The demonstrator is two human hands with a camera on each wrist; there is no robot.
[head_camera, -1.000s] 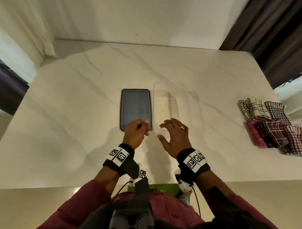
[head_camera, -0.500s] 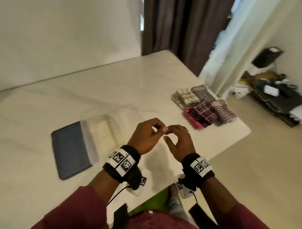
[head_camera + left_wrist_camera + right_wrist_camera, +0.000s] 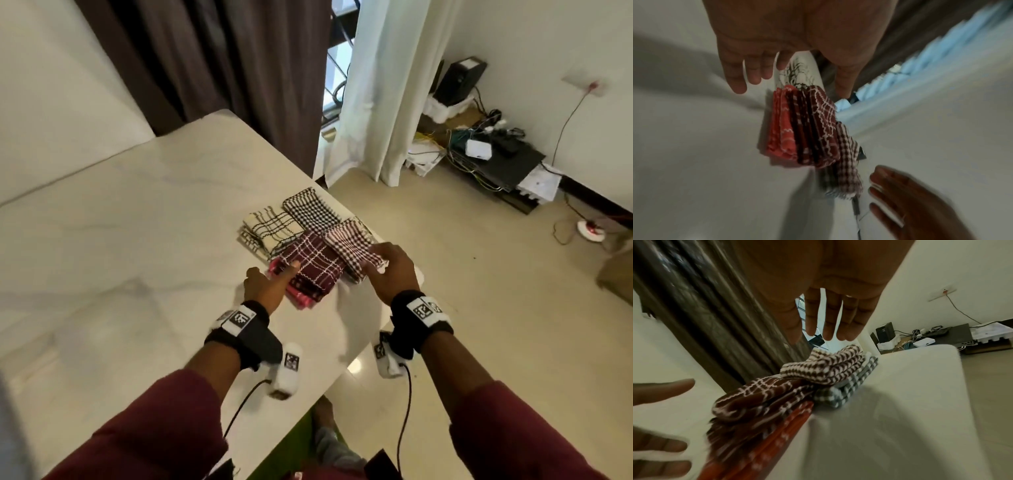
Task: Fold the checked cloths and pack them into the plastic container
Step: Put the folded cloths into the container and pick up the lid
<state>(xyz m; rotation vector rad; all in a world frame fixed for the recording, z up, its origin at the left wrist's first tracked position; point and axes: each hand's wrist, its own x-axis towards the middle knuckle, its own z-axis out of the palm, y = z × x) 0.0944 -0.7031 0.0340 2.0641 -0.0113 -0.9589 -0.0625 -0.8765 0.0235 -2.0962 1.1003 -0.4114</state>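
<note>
Cloths point(image 3: 308, 240) piled mid-frame on counter point(image 3: 137, 222), no container in view. Left hand point(image 3: 265, 286) and right hand point(image 3: 390, 269) flank pile, fingers straight, grasping nothing.

Folded checked cloths point(image 3: 308, 240) lay in overlapping stacks near the desk's point(image 3: 137, 222) corner: cream, black-and-white, maroon, brown-checked, with red ones beneath.

a white marble-look table point(image 3: 120, 222) stands before dark brown curtains point(image 3: 212, 68) and a pale sheer curtain point(image 3: 383, 85), with tangled cables and black electronic boxes point(image 3: 486, 147) on the floor.
</note>
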